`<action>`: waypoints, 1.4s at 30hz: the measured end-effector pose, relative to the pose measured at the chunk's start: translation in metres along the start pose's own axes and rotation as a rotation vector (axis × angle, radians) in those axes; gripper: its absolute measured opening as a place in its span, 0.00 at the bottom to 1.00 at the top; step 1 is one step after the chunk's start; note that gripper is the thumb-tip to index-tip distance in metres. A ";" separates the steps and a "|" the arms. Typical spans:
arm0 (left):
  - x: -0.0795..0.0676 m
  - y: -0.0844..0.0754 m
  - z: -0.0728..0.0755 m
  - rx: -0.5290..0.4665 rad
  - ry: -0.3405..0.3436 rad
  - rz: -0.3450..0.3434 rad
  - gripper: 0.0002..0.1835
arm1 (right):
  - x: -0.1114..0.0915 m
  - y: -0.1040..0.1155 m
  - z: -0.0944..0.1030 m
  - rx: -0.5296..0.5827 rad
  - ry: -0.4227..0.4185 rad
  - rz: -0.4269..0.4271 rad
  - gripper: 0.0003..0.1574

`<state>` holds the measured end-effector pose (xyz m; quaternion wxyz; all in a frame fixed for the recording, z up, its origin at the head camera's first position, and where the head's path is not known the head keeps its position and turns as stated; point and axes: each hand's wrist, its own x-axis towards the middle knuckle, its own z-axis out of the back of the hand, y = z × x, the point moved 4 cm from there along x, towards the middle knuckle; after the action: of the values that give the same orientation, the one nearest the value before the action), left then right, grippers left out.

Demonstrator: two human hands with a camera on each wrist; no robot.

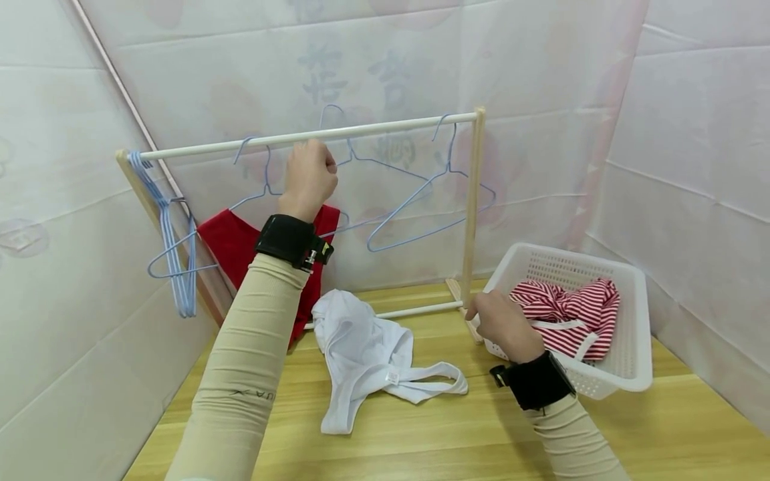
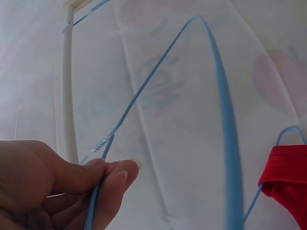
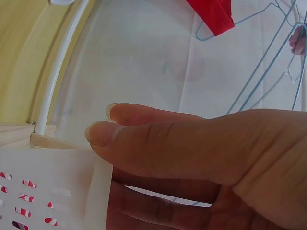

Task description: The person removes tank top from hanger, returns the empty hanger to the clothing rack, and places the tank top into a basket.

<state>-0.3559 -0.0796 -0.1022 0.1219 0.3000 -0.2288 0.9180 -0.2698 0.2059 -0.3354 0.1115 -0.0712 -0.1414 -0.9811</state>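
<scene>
My left hand (image 1: 309, 177) is raised at the rail and pinches a blue wire hanger (image 2: 144, 86) close to its twisted neck. In the head view that hanger's hook rises above the rail. Lower right, my right hand (image 1: 508, 327) grips the left rim of a white plastic basket (image 1: 637, 314), its thumb beside the wall (image 3: 57, 191); some fingers are hidden behind the rim. Red-and-white striped clothing (image 1: 571, 314) lies in the basket. Crumpled on the table is a white sleeveless garment (image 1: 361, 347). A red garment (image 1: 231, 240) hangs on a hanger behind my left forearm.
The clothes rack has a white rail (image 1: 397, 127) and wooden posts (image 1: 473, 207). Several blue hangers (image 1: 174, 247) cluster at its left end; one hanger (image 1: 415, 194) hangs near the right post. Pale fabric walls (image 1: 541, 133) surround the wooden table (image 1: 433, 434).
</scene>
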 end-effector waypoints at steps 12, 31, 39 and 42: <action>-0.017 -0.003 0.004 -0.032 -0.010 -0.032 0.13 | 0.000 0.003 0.002 -0.012 -0.013 0.007 0.19; -0.044 0.014 -0.009 -0.056 -0.056 -0.080 0.11 | -0.001 0.002 0.000 -0.003 -0.018 0.014 0.18; -0.049 0.017 -0.009 -0.047 -0.075 -0.084 0.11 | 0.000 0.004 0.000 -0.010 -0.028 0.038 0.18; -0.049 0.016 -0.009 -0.038 -0.068 -0.073 0.10 | 0.000 0.004 0.000 -0.004 -0.028 0.035 0.18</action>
<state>-0.3273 -0.0933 -0.1444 0.1533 0.3366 -0.2393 0.8977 -0.2688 0.2022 -0.3344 0.1265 -0.0876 -0.1399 -0.9781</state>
